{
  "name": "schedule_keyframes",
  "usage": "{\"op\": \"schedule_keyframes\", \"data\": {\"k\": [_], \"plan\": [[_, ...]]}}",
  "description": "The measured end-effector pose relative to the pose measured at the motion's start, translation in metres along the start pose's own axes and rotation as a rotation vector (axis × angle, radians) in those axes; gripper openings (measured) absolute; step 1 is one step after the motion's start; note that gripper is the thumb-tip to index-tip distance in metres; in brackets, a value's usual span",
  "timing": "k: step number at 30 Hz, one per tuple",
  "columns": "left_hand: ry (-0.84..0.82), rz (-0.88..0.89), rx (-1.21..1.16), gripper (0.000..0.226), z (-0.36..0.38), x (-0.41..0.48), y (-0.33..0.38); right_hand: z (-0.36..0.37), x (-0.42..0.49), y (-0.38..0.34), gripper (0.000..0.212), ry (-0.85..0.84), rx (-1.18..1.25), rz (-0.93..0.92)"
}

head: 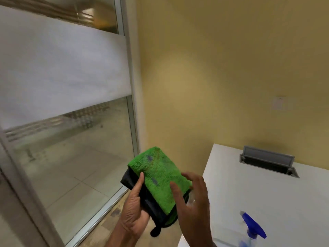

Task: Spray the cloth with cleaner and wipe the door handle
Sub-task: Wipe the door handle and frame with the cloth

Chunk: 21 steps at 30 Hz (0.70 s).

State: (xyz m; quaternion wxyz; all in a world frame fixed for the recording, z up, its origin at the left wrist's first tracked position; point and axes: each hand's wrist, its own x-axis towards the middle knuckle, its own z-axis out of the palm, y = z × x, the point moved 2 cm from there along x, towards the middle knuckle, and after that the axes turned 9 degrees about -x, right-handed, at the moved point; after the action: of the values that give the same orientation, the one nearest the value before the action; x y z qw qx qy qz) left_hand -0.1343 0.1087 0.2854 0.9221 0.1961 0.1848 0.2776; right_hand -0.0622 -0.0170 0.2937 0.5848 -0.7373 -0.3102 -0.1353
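The green microfibre cloth (159, 177), folded over a black underside and showing dark damp spots, is lying in the left hand (134, 209), which is gripping it by thumb and palm. The right hand (193, 202) is hovering over it, fingers spread, holding nothing. The blue-triggered spray bottle (252, 229) is standing blurred and cut off at the bottom edge on the white table (267, 193), beyond which the frosted glass partition (62, 77) is rising.

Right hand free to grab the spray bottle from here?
Probably yes. The right hand is open, hovering over the green cloth that the left hand holds. The spray bottle stands on the white table just beside it, with nothing between.
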Motion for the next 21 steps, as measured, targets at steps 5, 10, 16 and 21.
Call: {"op": "schedule_keyframes", "data": {"k": [5,10,16,21], "plan": [[-0.016,0.115,0.071,0.046,0.012,-0.042,0.067,0.047,0.036,-0.071,0.055,-0.158,-0.032,-0.081],[0.012,0.228,0.127,0.046,0.009,-0.102,0.11,0.062,0.036,-0.115,0.112,-0.511,0.11,0.084],[0.14,0.335,0.168,0.047,-0.004,-0.174,0.138,0.062,0.013,-0.155,0.054,-1.032,0.492,0.23],[0.223,0.373,0.205,0.049,-0.025,-0.21,0.167,0.095,-0.018,-0.183,0.043,-1.204,0.604,0.315]]}}
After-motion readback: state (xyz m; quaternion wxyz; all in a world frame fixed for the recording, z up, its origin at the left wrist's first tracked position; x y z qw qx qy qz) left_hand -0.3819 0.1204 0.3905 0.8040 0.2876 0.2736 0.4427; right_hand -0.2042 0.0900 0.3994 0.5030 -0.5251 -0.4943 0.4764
